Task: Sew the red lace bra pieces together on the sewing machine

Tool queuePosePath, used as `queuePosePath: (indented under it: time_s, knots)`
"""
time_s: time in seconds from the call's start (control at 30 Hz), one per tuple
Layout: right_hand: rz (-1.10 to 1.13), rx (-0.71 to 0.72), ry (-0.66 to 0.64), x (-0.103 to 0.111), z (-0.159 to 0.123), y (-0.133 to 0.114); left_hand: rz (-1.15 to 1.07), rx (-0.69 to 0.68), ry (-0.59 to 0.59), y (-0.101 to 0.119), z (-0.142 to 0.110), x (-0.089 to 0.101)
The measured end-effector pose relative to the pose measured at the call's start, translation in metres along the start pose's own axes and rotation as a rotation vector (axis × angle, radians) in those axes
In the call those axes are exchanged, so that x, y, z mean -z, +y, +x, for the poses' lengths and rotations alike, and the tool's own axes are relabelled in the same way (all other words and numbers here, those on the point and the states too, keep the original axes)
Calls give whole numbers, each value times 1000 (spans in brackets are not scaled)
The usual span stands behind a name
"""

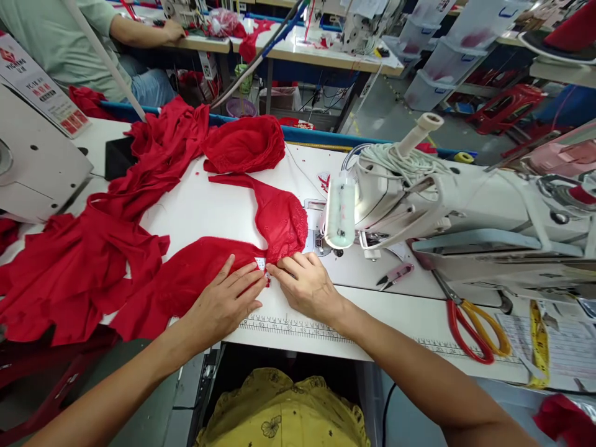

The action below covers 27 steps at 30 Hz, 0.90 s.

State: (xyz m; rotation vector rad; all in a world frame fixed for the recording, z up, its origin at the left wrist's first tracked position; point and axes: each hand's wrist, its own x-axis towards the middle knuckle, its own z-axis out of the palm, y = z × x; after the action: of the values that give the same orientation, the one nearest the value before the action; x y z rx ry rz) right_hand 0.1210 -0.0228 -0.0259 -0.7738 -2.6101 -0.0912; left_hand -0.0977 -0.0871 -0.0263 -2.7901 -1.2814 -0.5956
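My left hand [226,305] lies flat with its fingers stretched over the edge of a long red fabric piece [205,267]. Close beside it, my right hand [307,287] has curled fingers pinching the lower edge of a red lace bra cup [285,226]. A small white label [261,263] shows between my fingertips. The cup rests on the white table just left of the sewing machine's needle area [321,242]. What lies under my fingers is partly hidden.
Red fabric heaps [88,261] cover the left side, with a rolled red lace bundle [246,144] behind. The sewing machine [395,192] fills the right. Thread snips [395,275], scissors [475,326] and a yellow measuring tape [539,341] lie there. A co-worker's arm [144,31] is at another table.
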Motion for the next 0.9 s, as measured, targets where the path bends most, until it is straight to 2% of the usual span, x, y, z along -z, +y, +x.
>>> queuePosePath:
  time_s: [0.13,0.23,0.3,0.37,0.43,0.47,0.53,0.6,0.67,0.8,0.9]
  knots:
    - [4,-21,-38,8,1,11,-14,54,-6,5,5,-1]
    - [87,-111,-21,21,-10,6,-31,2,30,-4,15,10]
    - [129,-162,31,26,-15,-9,-26,-67,47,-21,30,18]
    - [135,-123,74,23,-11,-31,-10,-148,-29,-41,54,19]
    - [150,-28,67,15,1,-55,-5,-200,-54,-58,83,14]
    - [152,-5,54,11,7,-65,10,-230,-107,-64,96,9]
    - [160,-18,9,6,16,-76,41,-224,-157,-68,115,3]
    - [165,10,-20,9,10,-74,112,-123,-158,-61,118,2]
    - [162,21,-27,22,-12,-59,230,59,-132,-47,106,8]
    - [98,-116,-75,62,-74,-8,423,227,-173,-6,70,18]
    - [-95,-244,-103,85,-100,18,495,361,-234,26,57,15]
